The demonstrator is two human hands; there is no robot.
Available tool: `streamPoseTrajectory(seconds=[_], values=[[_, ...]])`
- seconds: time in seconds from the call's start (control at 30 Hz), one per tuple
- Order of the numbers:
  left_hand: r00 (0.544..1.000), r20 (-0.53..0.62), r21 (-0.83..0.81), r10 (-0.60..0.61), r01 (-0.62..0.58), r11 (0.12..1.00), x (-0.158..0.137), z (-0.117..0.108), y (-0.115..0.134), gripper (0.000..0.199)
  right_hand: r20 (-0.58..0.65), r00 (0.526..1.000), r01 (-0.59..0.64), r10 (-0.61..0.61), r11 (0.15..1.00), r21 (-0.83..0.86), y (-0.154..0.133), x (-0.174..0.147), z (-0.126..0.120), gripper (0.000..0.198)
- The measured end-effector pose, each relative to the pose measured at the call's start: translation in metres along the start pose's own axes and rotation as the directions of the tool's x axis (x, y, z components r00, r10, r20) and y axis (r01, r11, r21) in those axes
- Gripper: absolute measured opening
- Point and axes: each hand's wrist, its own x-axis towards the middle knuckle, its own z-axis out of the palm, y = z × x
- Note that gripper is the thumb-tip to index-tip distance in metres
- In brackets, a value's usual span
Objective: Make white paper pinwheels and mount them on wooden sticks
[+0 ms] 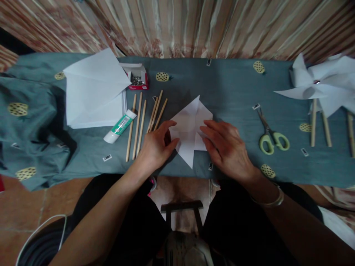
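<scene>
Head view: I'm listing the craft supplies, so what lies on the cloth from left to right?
Paper stack → glue tube → wooden sticks → left hand → folded paper → right hand → scissors → finished pinwheels.

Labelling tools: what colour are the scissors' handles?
Light green handles on the scissors, lying right of the right hand; head view shows them best.

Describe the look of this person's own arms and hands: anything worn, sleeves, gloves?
Both forearms are bare, with no sleeves reaching into view and no gloves. The left hand shows no ring or band that I can make out. The right hand is also bare, but its wrist carries a thin, pale metallic bangle. No watch or markings are visible on either arm.
</scene>
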Motion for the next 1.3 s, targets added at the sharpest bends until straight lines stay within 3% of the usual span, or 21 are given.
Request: streamPoseTrajectory(seconds=[0.47,0.73,0.93,1.13,1.23,1.3], values=[[0.994,0.111,-0.189,-0.005,0.026,0.982,-0.010,0.003,0.000,0.057,0.121,0.992,-0.021,0.020,1.000,0.008,-0.002,-0.003,0.009,0.028],[0.995,0.093,-0.221,-0.048,0.068,0.973,-0.010,0.006,-0.003,0.056,0.002,0.997,-0.074,0.074,0.986,0.149,0.008,-0.005,-0.004,0.033],[0.982,0.147,-0.426,-0.117,0.169,0.888,-0.017,0.011,0.000,0.067,0.001,0.996,-0.091,0.091,0.992,0.084,0.007,-0.007,-0.011,0.033],[0.970,0.211,-0.549,-0.120,0.219,0.806,-0.030,0.017,0.011,0.074,-0.075,0.995,0.073,-0.068,0.995,0.074,-0.011,-0.020,-0.009,0.033],[0.967,0.241,-0.536,-0.089,0.209,0.818,-0.037,0.018,0.016,0.066,-0.026,0.992,0.128,-0.127,0.990,0.060,-0.025,-0.033,-0.005,0.044],[0.963,0.263,-0.524,-0.060,0.195,0.829,-0.043,0.019,0.018,0.056,0.014,0.990,0.141,-0.141,0.990,0.010,-0.032,-0.042,-0.001,0.040]])
